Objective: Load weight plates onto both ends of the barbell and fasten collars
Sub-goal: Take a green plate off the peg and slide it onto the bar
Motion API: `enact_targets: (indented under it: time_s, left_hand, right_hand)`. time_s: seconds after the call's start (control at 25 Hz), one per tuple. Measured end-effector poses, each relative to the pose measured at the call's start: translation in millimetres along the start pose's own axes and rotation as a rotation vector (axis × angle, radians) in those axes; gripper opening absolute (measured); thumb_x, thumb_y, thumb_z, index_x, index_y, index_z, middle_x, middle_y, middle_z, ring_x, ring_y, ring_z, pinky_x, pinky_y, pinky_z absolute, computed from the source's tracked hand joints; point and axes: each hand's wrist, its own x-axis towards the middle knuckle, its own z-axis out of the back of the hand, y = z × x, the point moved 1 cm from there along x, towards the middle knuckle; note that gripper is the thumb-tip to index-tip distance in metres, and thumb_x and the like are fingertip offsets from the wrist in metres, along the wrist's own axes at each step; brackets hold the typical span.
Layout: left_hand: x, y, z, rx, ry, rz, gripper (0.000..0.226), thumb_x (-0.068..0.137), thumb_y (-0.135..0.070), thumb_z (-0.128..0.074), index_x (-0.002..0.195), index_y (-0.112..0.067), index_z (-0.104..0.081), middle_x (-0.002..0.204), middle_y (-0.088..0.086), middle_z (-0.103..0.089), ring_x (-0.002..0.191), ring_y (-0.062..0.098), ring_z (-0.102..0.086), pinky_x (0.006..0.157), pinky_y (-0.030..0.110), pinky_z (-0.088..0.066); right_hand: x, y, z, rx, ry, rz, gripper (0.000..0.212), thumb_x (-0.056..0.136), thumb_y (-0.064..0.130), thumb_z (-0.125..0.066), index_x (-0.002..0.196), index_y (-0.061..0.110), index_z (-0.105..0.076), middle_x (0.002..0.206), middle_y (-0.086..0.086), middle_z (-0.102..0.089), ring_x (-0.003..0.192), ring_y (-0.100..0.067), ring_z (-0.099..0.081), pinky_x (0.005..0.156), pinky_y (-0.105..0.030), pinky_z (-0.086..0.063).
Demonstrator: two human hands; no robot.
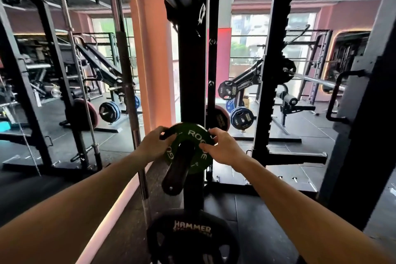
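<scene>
1. Sitting nearest, at the bottom edge, a black Hammer Strength plate is hanging on the rack's upright post.
2. Reaching forward, both bare arms are meeting at a green Rogue plate, which is sitting on a dark storage peg jutting from that post.
3. The left hand is curling its grip round the plate's left rim; the right hand is pinching the right rim.
4. A steel barbell is standing upright just left of the post.
5. Farther off, a second barbell is lying across the right-hand rack, and blue plates are hanging low behind.
</scene>
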Motion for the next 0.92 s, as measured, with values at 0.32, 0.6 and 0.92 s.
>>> enact_targets:
  time_s: [0.32,0.6,0.92]
  left_hand:
    - [-160.3,-5.0,40.4,-0.161,-0.088,-0.121,0.005,0.090,-0.040,-0.069,0.087,-0.045,-0.068,0.096,0.001,-0.071,0.096,0.032,-0.071,0.086,0.057,-0.058]
    - [-255.7,-102.5,23.9,-0.293,0.016,-0.279,0.004,0.085,-0.042,-0.073,0.085,-0.045,-0.072,0.095,0.010,-0.072,0.087,0.032,-0.072,0.072,0.052,-0.063]
    - [-338.1,-209.3,-110.7,-0.400,0.327,-0.418,0.012,0.090,-0.034,-0.072,0.101,-0.030,-0.072,0.095,0.012,-0.072,0.084,0.030,-0.074,0.074,0.052,-0.063]
  right_hand:
    - [-149.7,48.3,-16.8,0.051,-0.089,0.093,0.017,0.092,0.031,-0.069,0.103,0.019,-0.066,0.092,0.002,-0.068,0.089,-0.025,-0.071,0.079,-0.045,-0.061]
    - [-278.5,98.0,74.7,-0.040,-0.277,0.094,0.020,0.094,0.032,-0.067,0.110,0.019,-0.064,0.092,0.007,-0.066,0.083,-0.010,-0.066,0.068,-0.020,-0.051]
    - [-441.6,56.6,214.6,-0.193,-0.497,-0.065,0.017,0.092,0.030,-0.071,0.105,0.019,-0.066,0.088,0.002,-0.070,0.076,-0.011,-0.066,0.064,-0.021,-0.049]
